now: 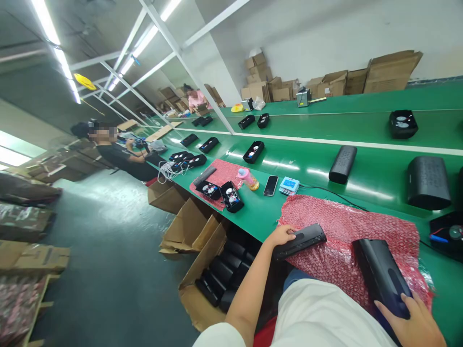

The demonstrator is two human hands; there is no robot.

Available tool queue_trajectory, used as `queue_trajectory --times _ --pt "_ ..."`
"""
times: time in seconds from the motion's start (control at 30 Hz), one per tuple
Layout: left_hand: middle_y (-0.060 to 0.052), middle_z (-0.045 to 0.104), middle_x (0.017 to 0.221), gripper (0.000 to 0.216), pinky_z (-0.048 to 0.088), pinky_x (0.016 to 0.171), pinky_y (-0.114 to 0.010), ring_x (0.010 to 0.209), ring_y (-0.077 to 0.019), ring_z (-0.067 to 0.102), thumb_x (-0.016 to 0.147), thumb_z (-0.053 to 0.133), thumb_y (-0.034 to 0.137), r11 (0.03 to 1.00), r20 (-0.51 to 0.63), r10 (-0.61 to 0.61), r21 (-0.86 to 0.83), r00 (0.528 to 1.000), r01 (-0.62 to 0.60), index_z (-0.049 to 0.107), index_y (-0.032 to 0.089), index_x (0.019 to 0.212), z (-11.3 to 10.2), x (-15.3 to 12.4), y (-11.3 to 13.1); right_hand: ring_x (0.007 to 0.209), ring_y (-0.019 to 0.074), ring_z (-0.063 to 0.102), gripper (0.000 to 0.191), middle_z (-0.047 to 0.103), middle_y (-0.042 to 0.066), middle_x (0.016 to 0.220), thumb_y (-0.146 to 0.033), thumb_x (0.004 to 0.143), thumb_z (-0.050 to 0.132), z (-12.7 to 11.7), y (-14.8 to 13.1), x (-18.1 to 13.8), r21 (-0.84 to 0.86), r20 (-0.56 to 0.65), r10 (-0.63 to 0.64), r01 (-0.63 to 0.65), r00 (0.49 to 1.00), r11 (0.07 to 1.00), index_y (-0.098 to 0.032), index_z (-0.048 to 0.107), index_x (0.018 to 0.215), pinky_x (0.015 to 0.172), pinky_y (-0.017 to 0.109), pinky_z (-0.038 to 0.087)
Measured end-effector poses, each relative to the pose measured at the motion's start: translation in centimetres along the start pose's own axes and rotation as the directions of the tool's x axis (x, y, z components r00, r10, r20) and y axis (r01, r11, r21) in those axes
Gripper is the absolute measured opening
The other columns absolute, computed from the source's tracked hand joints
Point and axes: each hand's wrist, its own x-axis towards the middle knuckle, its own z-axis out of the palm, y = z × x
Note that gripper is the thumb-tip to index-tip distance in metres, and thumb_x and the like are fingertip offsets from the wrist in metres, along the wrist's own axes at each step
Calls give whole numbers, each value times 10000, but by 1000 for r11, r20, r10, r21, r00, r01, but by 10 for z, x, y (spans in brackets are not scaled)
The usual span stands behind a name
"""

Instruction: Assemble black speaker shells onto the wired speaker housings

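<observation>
My left hand [281,236] is closed around one end of a long black plastic casing [306,239], held tilted over the near edge of the red bubble wrap [343,219]. At the lower right, my right hand [415,315] grips the near end of a larger black speaker-like housing [379,267], which rests on the bubble wrap with a smooth oval patch facing up. Part of that hand runs close to the frame's edge. Below my left arm, a cardboard box [191,294] holds several black casings [222,270].
Black housings [343,164] stand along the green bench [289,166], some showing wiring. A phone [271,185], a small blue-screened device [289,185] with a cable and a pink-capped bottle [248,178] lie ahead. A co-worker [119,156] sits further left; another person [198,99] is behind.
</observation>
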Motion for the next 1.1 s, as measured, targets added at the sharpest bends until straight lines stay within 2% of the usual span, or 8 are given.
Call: queue_trajectory --times 0.17,0.33,0.53,0.77,0.93,1.1 --pt "-57 705 980 326 458 815 -280 875 -183 616 759 585 196 999 34 41 -25 999 -40 680 129 1063 -3 -12 -4 1160 403 503 679 552 182 1202 -699 633 479 4 9 3 -46 16 22 -21 1000 999 -178 623 1044 947 514 454" --pt "-38 704 905 268 439 815 -284 851 -189 599 743 567 159 997 62 63 -56 996 -60 711 122 966 -3 -11 -5 1119 400 533 793 528 203 1249 -761 617 465 6 11 3 -58 17 59 -58 998 997 -130 608 1077 954 495 457" --pt "-5 705 874 275 442 795 -271 833 -181 598 703 604 187 988 71 22 -156 997 -10 726 144 946 1 -10 -10 1128 399 530 795 536 193 1248 -777 620 460 1 6 3 -36 0 46 -46 999 998 -146 609 1081 943 487 465" --pt "-19 719 886 345 462 783 -289 824 -192 616 647 636 207 955 48 -53 -289 997 64 728 132 971 10 -7 -15 1126 396 531 769 540 195 1248 -758 641 448 2 6 4 -25 -35 30 -31 999 999 -139 609 1066 948 496 456" --pt "-30 727 898 384 482 767 -300 806 -195 633 637 613 202 930 87 -54 -358 995 82 724 130 998 11 -5 -16 1119 380 538 740 536 196 1264 -739 659 443 2 6 4 -29 -64 17 -19 998 999 -140 612 1059 943 485 458" --pt "-37 732 912 415 491 763 -308 826 -205 641 637 611 204 928 129 -38 -363 991 82 717 139 1033 9 -8 -17 1074 365 574 804 530 207 1281 -806 695 341 -1 3 3 -99 -85 8 -16 996 995 -125 613 1025 923 466 479"
